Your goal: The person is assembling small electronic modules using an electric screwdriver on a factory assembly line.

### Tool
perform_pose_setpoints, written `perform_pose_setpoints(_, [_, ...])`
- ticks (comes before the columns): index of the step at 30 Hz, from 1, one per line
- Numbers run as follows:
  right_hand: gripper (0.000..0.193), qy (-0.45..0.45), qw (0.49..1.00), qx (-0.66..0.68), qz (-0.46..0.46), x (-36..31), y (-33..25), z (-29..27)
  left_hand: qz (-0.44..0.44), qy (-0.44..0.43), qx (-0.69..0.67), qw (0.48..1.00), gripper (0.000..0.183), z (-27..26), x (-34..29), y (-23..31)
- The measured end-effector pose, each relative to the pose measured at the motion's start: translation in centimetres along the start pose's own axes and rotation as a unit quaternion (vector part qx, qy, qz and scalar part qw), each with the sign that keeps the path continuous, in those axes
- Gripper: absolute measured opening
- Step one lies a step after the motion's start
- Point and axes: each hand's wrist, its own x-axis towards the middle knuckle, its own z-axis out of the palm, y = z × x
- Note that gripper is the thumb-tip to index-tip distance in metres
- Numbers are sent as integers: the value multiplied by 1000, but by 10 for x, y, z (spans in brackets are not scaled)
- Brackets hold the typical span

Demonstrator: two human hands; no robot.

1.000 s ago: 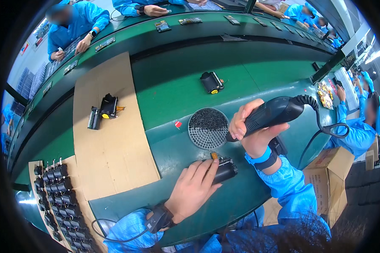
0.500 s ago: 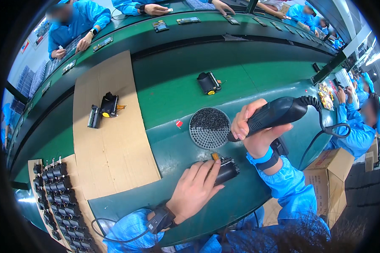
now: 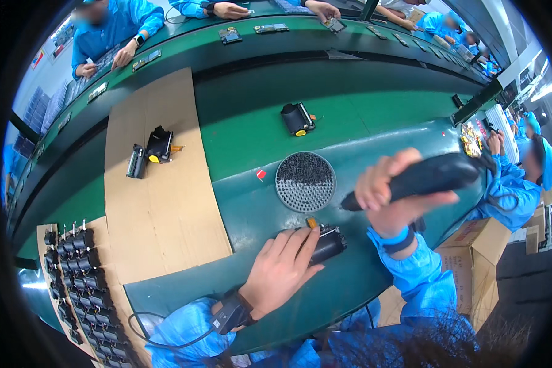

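My left hand wraps over a black cylindrical device unit on the green work surface. A short orange flex cable sticks up from the unit's far side. In my right hand is a black electric screwdriver, tilted with its narrow end pointing left; both are a little smeared by motion. The tip is above the surface, to the right of a round grey perforated tray partly filled with small dark screws. The tip and the tray are apart.
Farther off lie another black unit and, on a cardboard sheet, one more beside a smaller black part. Rows of black units fill the near left. A cardboard box stands right. Co-workers sit along the belt carrying circuit boards.
My right hand has moved right with the screwdriver, away from the tray of screws. My left hand stays on the unit. Across the belt, a co-worker's hand has lifted a circuit board.
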Motion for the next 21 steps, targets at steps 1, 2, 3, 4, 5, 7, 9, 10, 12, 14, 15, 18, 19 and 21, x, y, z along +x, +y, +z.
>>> perform_pose_setpoints(1, [87, -31, 999, 11, -6, -3, -11, 3, -2, 2, -2, 1000, 68, 0, 0, 0])
perform_pose_setpoints(2, [86, -47, 999, 25, -1, -9, -19, 6, 3, 2, -6, 1000, 68, -1, 1, -1])
perform_pose_setpoints(3, [86, -63, 997, 39, 4, -14, -24, 10, 2, 4, -8, 1000, 68, -2, 1, -2])
perform_pose_setpoints(4, [86, -66, 997, 35, 14, -22, -26, 15, 4, -1, -12, 1000, 68, -2, 1, -2])
perform_pose_setpoints(5, [86, -66, 997, 35, 15, -26, -25, 16, 5, -6, -15, 1000, 68, -2, 1, -2])
perform_pose_setpoints(7, [86, -94, 994, 9, 60, -31, -22, 15, 6, -4, -16, 1000, 68, -4, 2, -2])
perform_pose_setpoints(9, [99, -94, 990, 73, 73, -35, -17, 9, 7, -2, -17, 1000, 68, -4, 2, 0])
perform_pose_setpoints(10, [99, -87, 990, 72, 80, -36, -14, 8, 5, -7, -16, 1000, 68, -4, 3, 0])
perform_pose_setpoints(12, [100, -81, 990, 72, 89, -36, -10, 5, 2, -10, -15, 1000, 68, -3, 3, 1])
perform_pose_setpoints(14, [100, -67, 992, 74, 83, -36, -9, 4, -2, -14, -21, 1000, 68, -3, 4, 2])
perform_pose_setpoints(15, [100, -67, 992, 73, 84, -36, -10, 4, -2, -14, -21, 1000, 68, -3, 5, 3])
perform_pose_setpoints(18, [100, -61, 992, 54, 93, -36, -10, 4, 0, -9, -22, 1000, 68, -2, 5, 4])
perform_pose_setpoints(19, [101, -59, 993, 48, 96, -36, -9, 4, -1, -9, -22, 1000, 68, -1, 5, 3])
perform_pose_setpoints(21, [101, -56, 993, 41, 98, -34, -10, 5, 0, -9, -21, 1000, 67, -1, 6, 3])
